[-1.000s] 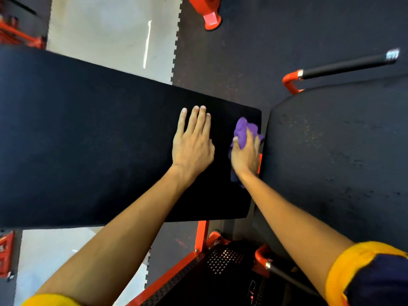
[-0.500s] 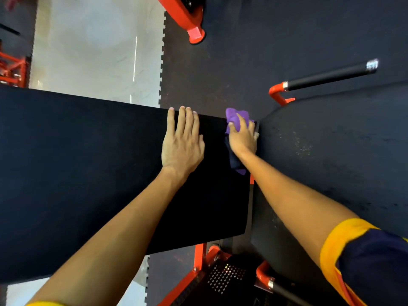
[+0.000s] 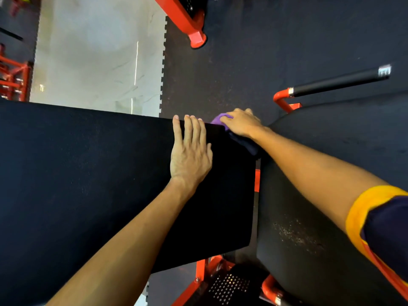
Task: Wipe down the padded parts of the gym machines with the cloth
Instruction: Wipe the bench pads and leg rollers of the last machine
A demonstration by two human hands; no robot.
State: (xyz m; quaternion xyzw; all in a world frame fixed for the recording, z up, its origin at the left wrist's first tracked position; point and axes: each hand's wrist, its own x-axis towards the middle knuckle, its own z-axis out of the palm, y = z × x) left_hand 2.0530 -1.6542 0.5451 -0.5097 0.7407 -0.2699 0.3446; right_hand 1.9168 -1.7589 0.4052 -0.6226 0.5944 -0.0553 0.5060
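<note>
A wide black rectangular padded bench pad (image 3: pixel 88 184) runs from the left edge of the frame to the centre; the left hand (image 3: pixel 191 157) lies flat on it right of centre, its fingers (image 3: pixel 189 129) straight and close together, grasping nothing, the tips reaching the pad's upper edge. Just to the right, the right hand (image 3: pixel 241 124) sits at the pad's upper right corner with its fingers curled down over a crumpled purple cloth (image 3: pixel 218 119), gripping it against the corner; a lighter fold shows left of the knuckles, and a darker part trails under the wrist. A second black rounded pad (image 3: pixel 331 151) fills the right of the frame, apart from the first by a narrow gap; the right forearm crosses it, ending in a navy sleeve with a yellow band (image 3: pixel 386 228) at the right edge. A black foam-covered handle bar (image 3: pixel 335 81) on a red bracket is at upper right; a red-orange steel frame leg (image 3: pixel 187 21) at top centre stands on dark rubber floor matting (image 3: pixel 254 51); pale grey floor (image 3: pixel 95 62) is at upper left; a perforated black metal plate (image 3: pixel 229 288) is at bottom centre.
</note>
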